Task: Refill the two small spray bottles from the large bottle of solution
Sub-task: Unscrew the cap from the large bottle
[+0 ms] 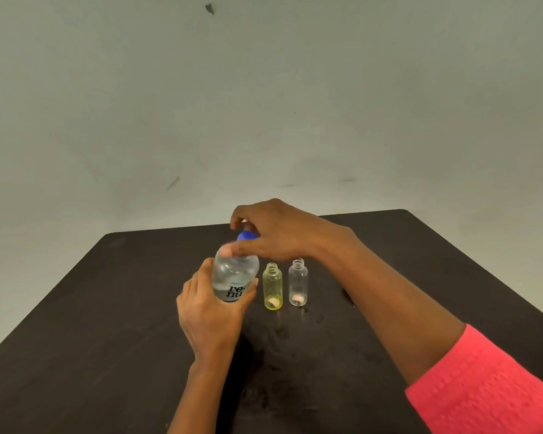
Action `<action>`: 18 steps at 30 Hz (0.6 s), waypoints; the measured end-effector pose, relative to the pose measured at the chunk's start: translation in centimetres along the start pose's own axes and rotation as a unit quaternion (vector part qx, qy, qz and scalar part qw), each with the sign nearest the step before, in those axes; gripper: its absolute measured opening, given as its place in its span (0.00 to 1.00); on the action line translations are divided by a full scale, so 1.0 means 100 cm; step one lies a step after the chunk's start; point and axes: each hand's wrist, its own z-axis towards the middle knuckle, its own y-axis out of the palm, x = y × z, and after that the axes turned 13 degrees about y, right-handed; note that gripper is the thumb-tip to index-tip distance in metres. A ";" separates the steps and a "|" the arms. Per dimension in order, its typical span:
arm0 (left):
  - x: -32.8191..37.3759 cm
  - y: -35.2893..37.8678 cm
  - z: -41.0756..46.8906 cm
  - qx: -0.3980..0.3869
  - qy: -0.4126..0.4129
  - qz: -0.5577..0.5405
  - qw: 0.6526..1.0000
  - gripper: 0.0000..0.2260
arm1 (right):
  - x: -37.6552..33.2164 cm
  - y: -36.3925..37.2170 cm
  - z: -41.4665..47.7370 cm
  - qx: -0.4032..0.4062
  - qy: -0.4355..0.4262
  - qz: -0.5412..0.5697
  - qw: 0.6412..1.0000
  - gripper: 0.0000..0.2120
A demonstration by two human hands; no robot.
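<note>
coach: left hand is wrapped round the lower part of the big bottle, over the label. i can't tell whether the base rests on the table. hold firm there but don't squeeze. the wall looks soft, and i'd expect liquid to jump out once the top is off.

learner: and the small ones?

coach: yellow bottle and clear bottle stand upright with open necks, just right of the big one and close beside each other. your right forearm passes above them, so keep it high.

learner: right hand?

coach: right hand is curled over the blue cap, thumb and fingers pinching it. i can't tell if it's loose yet. twist with the fingers only, keep the left hand steady, lift straight up, and park the cap well away from those necks.
</note>
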 end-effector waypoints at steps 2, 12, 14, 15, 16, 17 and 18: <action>0.000 0.000 -0.001 -0.003 0.005 0.002 1.000 0.34 | -0.001 0.003 0.002 0.029 0.020 -0.023 0.999 0.20; 0.000 -0.002 0.002 0.008 -0.005 -0.001 1.000 0.33 | 0.001 0.004 0.000 0.007 -0.039 0.020 0.999 0.22; 0.001 -0.002 0.002 0.002 -0.006 0.000 1.000 0.33 | -0.002 0.006 0.000 0.032 0.015 -0.014 0.999 0.26; 0.001 -0.002 0.001 0.001 -0.001 0.000 1.000 0.34 | -0.003 0.007 0.001 0.043 0.034 -0.035 0.998 0.26; 0.001 -0.001 0.001 0.000 0.005 -0.001 1.000 0.34 | -0.003 0.009 0.003 0.048 0.044 -0.053 0.996 0.25; 0.001 -0.001 0.001 0.000 0.011 0.000 1.000 0.34 | -0.004 0.010 0.004 0.045 0.048 -0.064 0.996 0.24; 0.001 0.000 0.000 0.000 0.017 0.003 1.000 0.34 | -0.005 0.010 0.005 0.035 0.048 -0.070 0.996 0.22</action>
